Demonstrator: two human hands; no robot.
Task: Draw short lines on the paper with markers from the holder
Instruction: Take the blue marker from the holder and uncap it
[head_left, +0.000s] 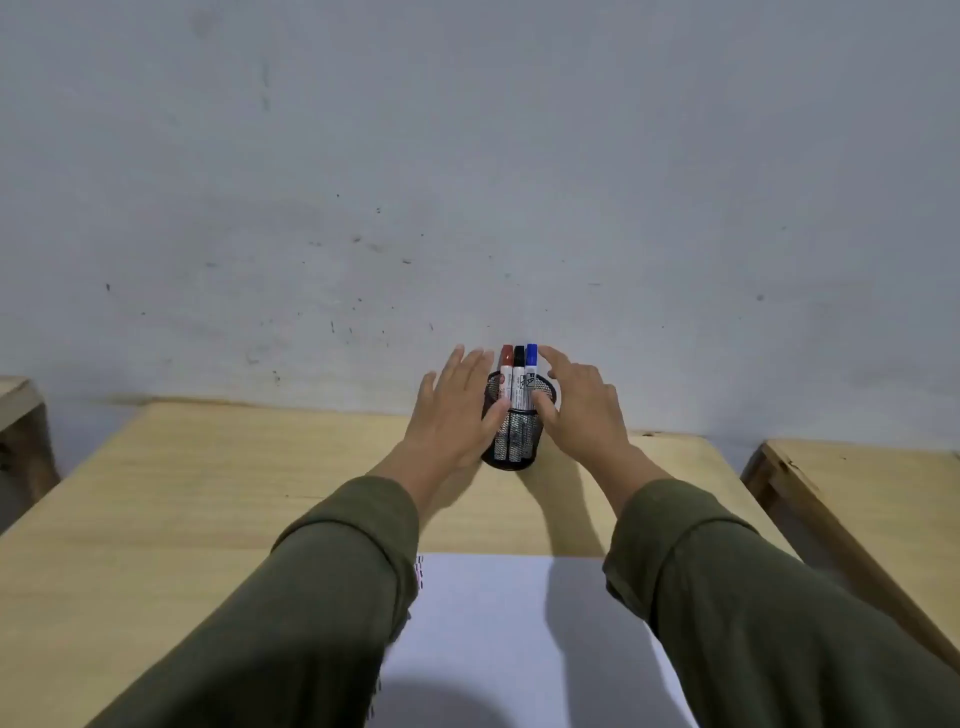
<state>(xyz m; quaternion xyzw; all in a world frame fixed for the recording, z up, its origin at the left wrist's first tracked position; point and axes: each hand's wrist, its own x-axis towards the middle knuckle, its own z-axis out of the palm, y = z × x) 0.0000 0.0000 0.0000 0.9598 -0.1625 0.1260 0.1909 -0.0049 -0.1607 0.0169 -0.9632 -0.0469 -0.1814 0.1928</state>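
A black mesh holder (514, 452) stands at the far edge of the wooden table (208, 493), against the wall. Three markers stand upright in it: red cap (506, 358), black cap (519, 358), blue cap (531, 357). My left hand (457, 410) lies against the holder's left side with fingers spread. On the holder's right, my right hand (582, 405) has its fingers apart, the index fingertip beside the blue cap and the thumb at the rim. A white sheet of paper (498, 634) lies near me between my forearms, with small marks at its upper left corner.
A grey, scuffed wall (467, 182) rises right behind the table. Another wooden table (857, 499) stands to the right across a narrow gap. A wooden piece (21, 410) shows at the left edge.
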